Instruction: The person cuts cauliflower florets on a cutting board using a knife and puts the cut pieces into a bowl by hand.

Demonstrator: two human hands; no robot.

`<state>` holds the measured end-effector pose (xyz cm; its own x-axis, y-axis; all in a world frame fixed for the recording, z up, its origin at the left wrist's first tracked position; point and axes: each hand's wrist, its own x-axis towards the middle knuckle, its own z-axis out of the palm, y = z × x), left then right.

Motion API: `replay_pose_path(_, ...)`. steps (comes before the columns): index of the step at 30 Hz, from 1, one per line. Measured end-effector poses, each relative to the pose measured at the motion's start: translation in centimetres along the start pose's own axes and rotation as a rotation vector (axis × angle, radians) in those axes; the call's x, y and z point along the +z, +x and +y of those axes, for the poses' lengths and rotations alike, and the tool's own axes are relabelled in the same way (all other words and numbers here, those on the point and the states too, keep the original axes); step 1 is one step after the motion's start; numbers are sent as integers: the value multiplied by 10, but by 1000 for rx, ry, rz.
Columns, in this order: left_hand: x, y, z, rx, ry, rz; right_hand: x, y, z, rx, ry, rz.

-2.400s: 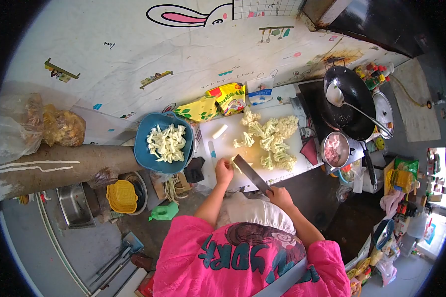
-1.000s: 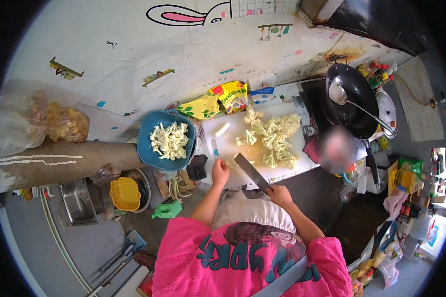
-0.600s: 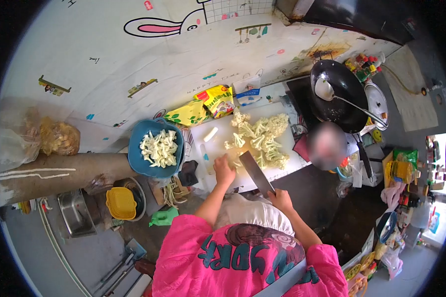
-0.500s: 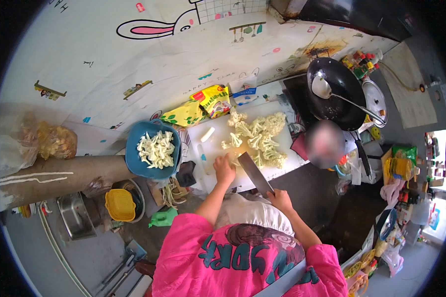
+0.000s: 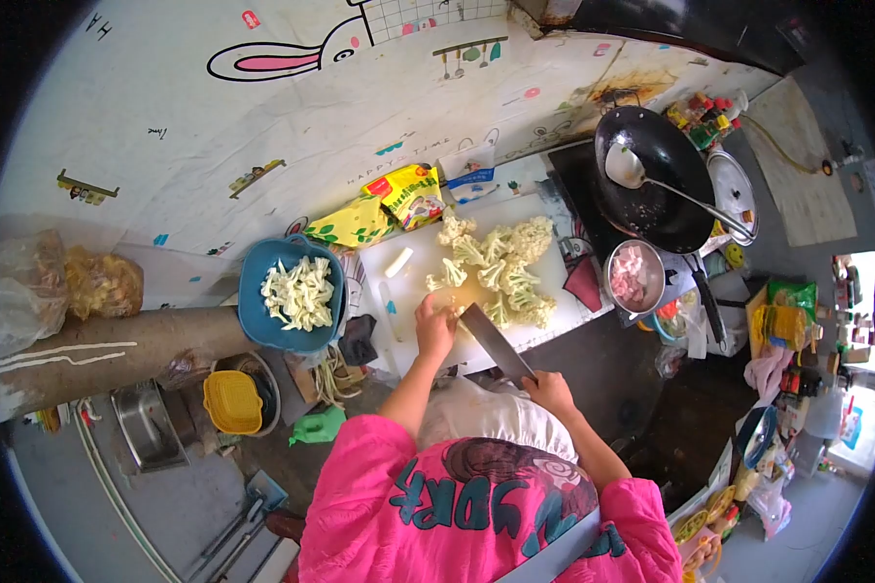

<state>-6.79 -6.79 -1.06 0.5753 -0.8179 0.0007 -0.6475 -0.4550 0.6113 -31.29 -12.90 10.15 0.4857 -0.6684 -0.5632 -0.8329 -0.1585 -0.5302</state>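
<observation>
My right hand (image 5: pixel 551 392) is wrapped round the handle of a cleaver (image 5: pixel 497 344). Its broad blade slants up and left over the front of the white cutting board (image 5: pixel 384 264). Close to the blade's far end, my left hand (image 5: pixel 435 328) is closed, its bent fingers at a small cauliflower piece (image 5: pixel 445 300) partly hidden by them. Beyond both hands, several large cauliflower florets (image 5: pixel 500 267) are heaped on the board. A white stalk piece (image 5: pixel 398 261) lies apart on the board's left side. Left of the board, a blue basin (image 5: pixel 254 291) holds many cut florets.
Seasoning bags (image 5: pixel 413 192) lean at the wall behind the board. To the right are a small bowl of pink raw meat (image 5: pixel 632 277) and a black wok (image 5: pixel 672 160) with a ladle (image 5: pixel 628 167) in it. A yellow basket (image 5: pixel 232 402) sits lower left.
The view has shifted slightly, with the counter moving left in the picture. My left hand has turned a little, fingers drawn in near the cleaver's end. The cleaver stays in my right hand.
</observation>
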Motion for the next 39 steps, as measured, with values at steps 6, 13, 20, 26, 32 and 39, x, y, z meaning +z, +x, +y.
replay_pose_path(6,0,5,-13,-109,-75,-118,-4,1,2,1,16,76)
replay_pose_path(13,-33,2,31,71,243,-393,-4,4,10,6,48,94)
replay_pose_path(20,1,-8,-5,164,123,-197,-2,6,9,3,15,81)
replay_pose_path(26,-11,-6,-20,68,-47,-138,3,10,1,7,-4,54)
replay_pose_path(32,-18,-5,-41,-170,-463,118,15,24,-7,-37,-45,15)
replay_pose_path(39,-121,17,-42,-19,-408,402,27,43,-28,-85,-117,-21)
